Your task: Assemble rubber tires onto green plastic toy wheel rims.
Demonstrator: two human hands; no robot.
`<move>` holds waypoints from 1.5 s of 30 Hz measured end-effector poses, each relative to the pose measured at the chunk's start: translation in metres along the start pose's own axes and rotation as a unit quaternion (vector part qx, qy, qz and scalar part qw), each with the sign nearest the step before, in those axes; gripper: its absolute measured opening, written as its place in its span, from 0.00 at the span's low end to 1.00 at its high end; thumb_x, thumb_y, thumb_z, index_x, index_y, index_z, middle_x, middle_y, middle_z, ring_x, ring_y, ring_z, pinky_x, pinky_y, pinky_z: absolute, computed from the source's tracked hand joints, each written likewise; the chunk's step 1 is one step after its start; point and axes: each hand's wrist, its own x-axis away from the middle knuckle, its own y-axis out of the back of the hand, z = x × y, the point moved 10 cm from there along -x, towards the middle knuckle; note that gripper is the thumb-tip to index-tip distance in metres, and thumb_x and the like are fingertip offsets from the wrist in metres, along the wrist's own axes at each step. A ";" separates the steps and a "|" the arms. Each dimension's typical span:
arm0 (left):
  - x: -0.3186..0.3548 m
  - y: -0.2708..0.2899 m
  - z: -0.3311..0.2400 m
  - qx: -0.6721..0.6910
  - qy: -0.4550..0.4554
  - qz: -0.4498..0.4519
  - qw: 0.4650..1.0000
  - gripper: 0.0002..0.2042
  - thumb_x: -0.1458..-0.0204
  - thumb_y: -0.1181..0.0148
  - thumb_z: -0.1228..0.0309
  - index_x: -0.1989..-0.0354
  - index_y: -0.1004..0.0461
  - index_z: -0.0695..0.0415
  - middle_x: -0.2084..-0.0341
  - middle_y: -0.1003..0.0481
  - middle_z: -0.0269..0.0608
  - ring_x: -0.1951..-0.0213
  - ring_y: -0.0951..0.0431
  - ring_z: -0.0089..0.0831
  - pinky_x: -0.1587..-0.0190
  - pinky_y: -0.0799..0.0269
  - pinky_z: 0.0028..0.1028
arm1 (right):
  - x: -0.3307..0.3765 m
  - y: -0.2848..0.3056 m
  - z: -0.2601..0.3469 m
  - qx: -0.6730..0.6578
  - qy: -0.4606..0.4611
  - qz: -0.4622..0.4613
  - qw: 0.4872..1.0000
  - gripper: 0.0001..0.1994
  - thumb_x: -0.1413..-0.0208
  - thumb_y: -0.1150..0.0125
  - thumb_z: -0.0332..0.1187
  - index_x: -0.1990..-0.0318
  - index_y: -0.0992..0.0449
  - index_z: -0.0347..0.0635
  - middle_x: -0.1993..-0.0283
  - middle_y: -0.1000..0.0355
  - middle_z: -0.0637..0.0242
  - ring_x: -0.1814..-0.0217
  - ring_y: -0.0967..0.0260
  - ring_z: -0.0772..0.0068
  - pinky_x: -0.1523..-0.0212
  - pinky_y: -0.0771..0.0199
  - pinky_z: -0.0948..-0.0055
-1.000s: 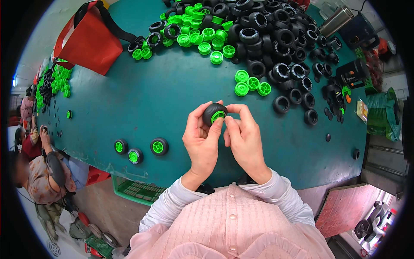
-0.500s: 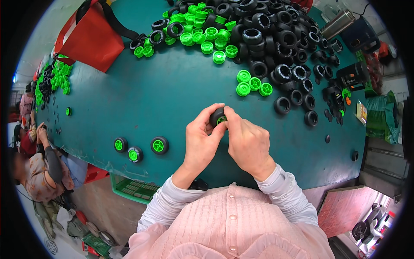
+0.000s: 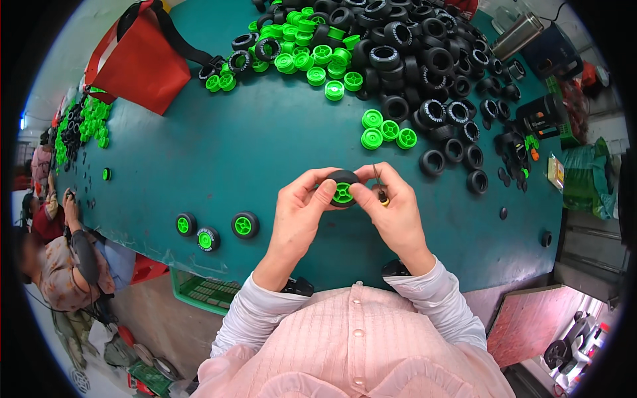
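Between both hands is a small toy wheel [image 3: 343, 194], a black tyre around a green spoked hub that faces up. My left hand [image 3: 302, 205] grips its left side with thumb and fingers. My right hand [image 3: 396, 205] pinches the right side, thumb against the hub. Tucked in the right hand is a thin pointed tool [image 3: 383, 195] with a dark shaft and a yellowish part; its exact kind is unclear. To the left on the green table [image 3: 166, 152] lie three wheels with tyres on, one of them this wheel [image 3: 245, 225].
Ahead are piles of loose green hubs [image 3: 302, 61] and black tyres [image 3: 438, 60]. Several green hubs [image 3: 389, 129] sit apart, nearer me. A red bag [image 3: 142, 66] stands at far left, a metal flask [image 3: 519, 36] at far right. Co-workers [image 3: 66, 265] sit at left.
The wheel has turned so its green hub shows more fully. My right hand has opened outward somewhat, and the thin tool in it has come into sight.
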 end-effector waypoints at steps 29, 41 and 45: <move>-0.004 -0.001 0.010 0.034 0.053 0.009 0.998 0.16 0.35 0.41 0.67 0.45 0.25 0.65 0.60 0.20 0.39 0.61 0.19 0.27 0.63 0.21 0.24 | 0.009 0.001 -0.018 -0.134 -0.146 0.043 0.979 0.15 0.37 0.34 0.35 0.50 0.23 0.34 0.65 0.26 0.72 0.79 0.41 0.91 0.82 0.45 0.85; 0.001 0.002 0.013 0.060 0.063 -0.016 0.996 0.16 0.36 0.40 0.67 0.46 0.25 0.66 0.57 0.21 0.42 0.59 0.20 0.26 0.61 0.20 0.26 | 0.010 0.005 -0.008 -0.097 -0.100 0.022 0.990 0.16 0.39 0.33 0.32 0.46 0.25 0.36 0.58 0.24 0.70 0.75 0.38 0.90 0.80 0.41 0.85; 0.001 -0.008 0.007 0.086 0.061 -0.031 0.994 0.14 0.36 0.39 0.68 0.48 0.24 0.65 0.57 0.20 0.40 0.59 0.20 0.23 0.61 0.22 0.24 | 0.013 0.008 -0.010 -0.067 -0.076 0.012 0.995 0.15 0.40 0.33 0.29 0.48 0.24 0.36 0.60 0.25 0.71 0.75 0.40 0.90 0.76 0.40 0.84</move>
